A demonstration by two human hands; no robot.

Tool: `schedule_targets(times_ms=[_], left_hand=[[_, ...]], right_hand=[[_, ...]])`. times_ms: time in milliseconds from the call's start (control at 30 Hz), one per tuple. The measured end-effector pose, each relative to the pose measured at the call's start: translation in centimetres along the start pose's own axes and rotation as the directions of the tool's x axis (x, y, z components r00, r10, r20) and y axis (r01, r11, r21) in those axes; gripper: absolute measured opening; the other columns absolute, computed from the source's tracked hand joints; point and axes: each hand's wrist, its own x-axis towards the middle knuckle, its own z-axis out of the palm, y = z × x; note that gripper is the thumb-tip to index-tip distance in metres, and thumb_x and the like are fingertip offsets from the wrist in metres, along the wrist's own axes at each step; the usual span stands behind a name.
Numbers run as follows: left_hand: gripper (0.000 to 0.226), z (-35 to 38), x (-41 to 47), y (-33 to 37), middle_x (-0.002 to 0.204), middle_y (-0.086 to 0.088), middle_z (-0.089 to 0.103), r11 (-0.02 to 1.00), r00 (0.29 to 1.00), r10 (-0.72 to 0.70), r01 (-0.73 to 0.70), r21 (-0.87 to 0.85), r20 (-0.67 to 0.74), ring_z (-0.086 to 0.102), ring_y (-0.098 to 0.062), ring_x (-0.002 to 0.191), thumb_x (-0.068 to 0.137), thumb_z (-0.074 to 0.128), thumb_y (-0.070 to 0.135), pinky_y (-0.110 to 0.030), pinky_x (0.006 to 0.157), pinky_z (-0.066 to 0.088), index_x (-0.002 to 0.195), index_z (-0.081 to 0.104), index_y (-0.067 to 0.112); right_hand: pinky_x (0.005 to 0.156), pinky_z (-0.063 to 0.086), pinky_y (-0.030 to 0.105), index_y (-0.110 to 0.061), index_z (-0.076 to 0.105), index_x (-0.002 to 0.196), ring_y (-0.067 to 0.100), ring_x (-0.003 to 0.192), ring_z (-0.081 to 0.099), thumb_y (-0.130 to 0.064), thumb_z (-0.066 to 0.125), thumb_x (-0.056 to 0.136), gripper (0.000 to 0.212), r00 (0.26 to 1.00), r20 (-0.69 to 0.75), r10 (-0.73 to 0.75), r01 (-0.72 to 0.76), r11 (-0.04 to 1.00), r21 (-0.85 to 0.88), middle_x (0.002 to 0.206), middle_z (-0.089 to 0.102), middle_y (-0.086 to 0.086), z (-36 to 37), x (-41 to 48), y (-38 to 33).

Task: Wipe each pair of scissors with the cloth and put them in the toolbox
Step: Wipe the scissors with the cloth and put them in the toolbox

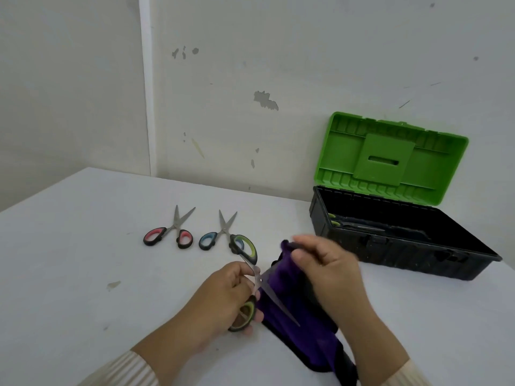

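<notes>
My left hand (223, 296) grips the green-handled scissors (246, 250), which are spread wide open; one handle loop sticks up and one blade lies across the purple cloth (295, 324). My right hand (326, 263) pinches the upper end of that cloth and looks blurred. Further back on the white table lie the red-handled scissors (170, 232) and, right of them, the blue-handled scissors (216, 235), both slightly open. The black toolbox (404, 246) stands open at the right with its green lid (390, 160) up; another green-handled pair (334, 220) lies inside.
The white table (83, 260) meets a scuffed white wall behind. The toolbox sits near the wall at the table's right side. A small stain (113, 285) marks the table left of my hands.
</notes>
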Motion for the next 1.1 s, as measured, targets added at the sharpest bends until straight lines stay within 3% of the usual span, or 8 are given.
schedule_targets(times_ms=[133,267,400,500,667,767,967,1100], left_hand=[[0.022,0.4,0.1,-0.4,0.063,-0.001,0.062,0.991,0.995,0.089,-0.085,0.100,-0.040,0.056,-0.012,0.042,0.099,0.040,0.009,-0.024,0.042,0.040,0.094,0.059,0.017],[0.021,0.3,0.3,-0.3,0.066,-0.008,0.060,0.988,0.990,0.117,-0.108,0.107,-0.082,0.055,-0.009,0.037,0.099,0.040,0.007,-0.022,0.036,0.039,0.094,0.058,0.017],[0.021,0.3,0.4,-0.4,0.059,-0.003,0.060,0.980,0.984,0.158,-0.147,0.132,-0.077,0.049,-0.010,0.033,0.099,0.040,0.007,-0.021,0.036,0.036,0.090,0.057,0.014],[0.020,0.2,0.4,-0.3,0.063,-0.004,0.061,0.978,0.984,0.158,-0.144,0.154,-0.081,0.052,-0.008,0.034,0.099,0.040,0.009,-0.021,0.035,0.038,0.097,0.059,0.014],[0.021,0.3,0.1,-0.1,0.055,-0.003,0.060,0.976,0.983,0.169,-0.158,0.150,-0.070,0.048,-0.008,0.031,0.098,0.042,0.007,-0.020,0.034,0.035,0.089,0.059,0.016],[0.020,0.0,0.3,-0.3,0.062,0.000,0.062,0.979,0.985,0.159,-0.149,0.138,-0.064,0.055,-0.016,0.042,0.098,0.044,0.010,-0.024,0.039,0.038,0.098,0.062,0.017],[0.029,-0.9,0.1,0.4,0.068,0.000,0.061,0.965,0.960,0.261,-0.261,0.020,-0.097,0.058,-0.015,0.055,0.097,0.043,0.007,-0.024,0.044,0.040,0.104,0.065,0.025],[0.021,-1.8,0.3,-0.2,0.067,0.013,0.064,0.719,0.757,0.628,-0.479,0.503,-0.177,0.058,-0.005,0.062,0.094,0.050,0.013,-0.007,0.058,0.043,0.093,0.057,0.033]], right_hand=[[0.075,0.041,0.008,-0.023,0.073,0.088,0.002,0.082,0.057,-0.010,0.060,0.081,0.019,0.936,0.311,-0.164,0.265,0.910,-0.318,0.085,0.064,-0.009,3.1,-1.4,0.4],[0.074,0.041,0.006,-0.016,0.074,0.089,0.002,0.075,0.055,-0.007,0.062,0.082,0.016,0.968,0.192,-0.162,0.226,0.896,-0.382,0.088,0.062,0.001,2.9,-0.4,1.1],[0.073,0.050,0.022,-0.016,0.074,0.085,0.016,0.079,0.062,-0.013,0.059,0.084,0.015,0.950,0.267,-0.163,0.263,0.879,-0.399,0.086,0.067,0.006,3.3,-0.6,0.3],[0.076,0.042,0.008,-0.015,0.072,0.095,0.012,0.087,0.060,-0.013,0.057,0.088,0.017,0.985,0.163,-0.053,0.112,0.920,-0.377,0.096,0.067,0.002,2.7,0.1,0.7],[0.069,0.040,0.008,-0.017,0.073,0.088,0.005,0.075,0.055,-0.016,0.059,0.085,0.015,0.970,0.225,-0.090,0.155,0.944,-0.292,0.086,0.064,0.001,3.6,-0.9,0.6],[0.074,0.037,0.004,-0.017,0.073,0.091,0.001,0.082,0.055,-0.013,0.061,0.085,0.014,0.997,0.074,0.012,0.013,0.945,-0.327,0.090,0.064,-0.004,2.3,0.7,1.9],[0.079,0.043,0.018,-0.032,0.069,0.075,0.009,0.090,0.059,-0.004,0.057,0.085,0.032,0.961,-0.147,0.233,-0.228,0.972,0.048,0.098,0.063,-0.004,-0.6,1.4,3.6],[0.082,0.044,0.032,-0.013,0.073,0.067,0.021,0.090,0.058,-0.015,0.061,0.076,0.016,0.963,0.111,0.244,-0.267,0.911,0.313,0.086,0.063,-0.002,-0.4,0.7,2.1]])
